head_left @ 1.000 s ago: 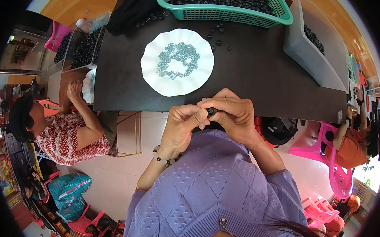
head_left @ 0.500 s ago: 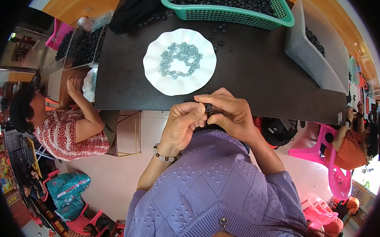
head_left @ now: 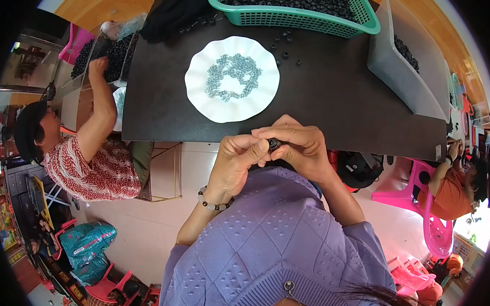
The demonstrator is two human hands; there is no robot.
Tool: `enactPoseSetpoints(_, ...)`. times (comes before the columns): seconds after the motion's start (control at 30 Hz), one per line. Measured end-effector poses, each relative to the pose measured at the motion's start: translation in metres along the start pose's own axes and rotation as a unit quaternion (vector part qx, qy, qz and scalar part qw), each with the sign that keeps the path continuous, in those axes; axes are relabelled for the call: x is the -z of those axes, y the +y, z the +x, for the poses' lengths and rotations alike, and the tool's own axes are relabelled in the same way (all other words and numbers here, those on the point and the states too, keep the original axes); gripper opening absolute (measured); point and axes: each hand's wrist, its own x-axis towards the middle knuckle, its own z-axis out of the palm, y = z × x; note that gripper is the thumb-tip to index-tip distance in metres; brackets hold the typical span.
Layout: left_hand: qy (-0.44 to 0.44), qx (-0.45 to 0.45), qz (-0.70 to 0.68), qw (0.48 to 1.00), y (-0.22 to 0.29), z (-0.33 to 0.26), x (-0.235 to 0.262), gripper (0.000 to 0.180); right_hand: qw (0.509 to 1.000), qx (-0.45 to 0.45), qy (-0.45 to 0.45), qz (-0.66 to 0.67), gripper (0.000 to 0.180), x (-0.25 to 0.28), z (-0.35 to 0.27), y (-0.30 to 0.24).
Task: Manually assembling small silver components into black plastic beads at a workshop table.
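A small, round black part (head_left: 273, 144) is pinched between my two hands, just off the table's near edge. My left hand (head_left: 235, 162) is closed, its thumb and fingertips against the part's left side. From the other side, the thumb and forefinger of my right hand (head_left: 302, 146) also grip it. Beyond my hands is a white plate (head_left: 197, 88) with a wavy rim. On it lie many small clear bluish pieces (head_left: 240, 68), too small to name, in a rough ring.
A green basket (head_left: 294, 19) of black parts stands at the table's far side, a few loose parts (head_left: 285, 55) before it. At right is a translucent bin (head_left: 398, 77); at far left, a black cloth (head_left: 172, 13). Co-workers sit left (head_left: 91, 168) and right (head_left: 450, 192).
The black part has shifted slightly right and tilted in my fingers, showing more of its side. At left, the co-worker's arm has reached forward to a bin of black parts.
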Motion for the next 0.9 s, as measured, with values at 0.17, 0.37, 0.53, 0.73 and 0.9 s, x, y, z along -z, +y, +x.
enactPoseSetpoints(0.17,-0.002,-0.026,0.016,1.0,0.0,-0.001,-0.006,0.019,0.999,0.013,0.027,-0.02,0.031,-0.005,-0.004,0.001)
enactPoseSetpoints(0.37,-0.005,-0.048,0.04,0.998,-0.002,-0.005,-0.007,0.019,0.998,0.028,0.045,-0.022,0.03,-0.008,-0.008,0.0)
enactPoseSetpoints(0.53,0.016,-0.054,0.041,0.998,0.002,-0.006,-0.016,0.018,0.996,0.044,0.056,-0.05,0.032,-0.008,-0.008,-0.001)
enactPoseSetpoints(0.73,0.01,-0.068,0.07,0.995,0.005,-0.002,-0.017,0.018,0.993,0.078,0.072,-0.051,0.029,-0.009,-0.004,0.002)
enactPoseSetpoints(0.9,0.017,-0.045,0.036,0.998,-0.003,0.002,-0.009,0.018,0.998,0.04,0.051,-0.013,0.032,-0.006,-0.004,0.008)
